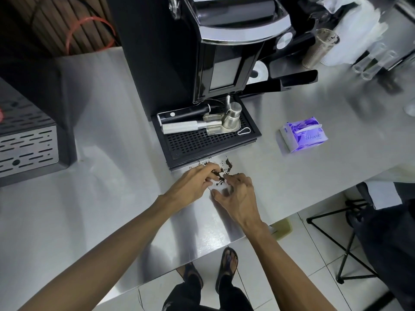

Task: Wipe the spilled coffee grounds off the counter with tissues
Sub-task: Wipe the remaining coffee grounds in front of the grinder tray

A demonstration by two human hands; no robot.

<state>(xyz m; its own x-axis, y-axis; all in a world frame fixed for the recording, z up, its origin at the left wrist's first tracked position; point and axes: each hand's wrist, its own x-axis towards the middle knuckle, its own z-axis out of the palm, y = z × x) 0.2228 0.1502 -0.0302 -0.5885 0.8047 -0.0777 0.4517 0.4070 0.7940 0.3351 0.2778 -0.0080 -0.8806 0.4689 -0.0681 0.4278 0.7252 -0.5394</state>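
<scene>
Dark coffee grounds (228, 163) lie scattered on the steel counter (107, 158), just in front of the grinder's drip tray. Both my hands sit over the spill, holding one white tissue (221, 187) flat against the counter. My left hand (193, 184) pinches the tissue's left edge with curled fingers. Beside it, my right hand (238, 194) grips the right side, fingers bent over the paper. Some grounds lie on the tissue between my fingertips. A purple tissue pack (303, 135) stands on the counter to the right.
A black coffee grinder (202, 55) stands behind the spill, its perforated drip tray (202, 142) holding metal tools. A slotted metal machine (27, 149) sits at the left. Plastic cups (321, 48) lie at the back right. The counter's front edge runs close below my hands.
</scene>
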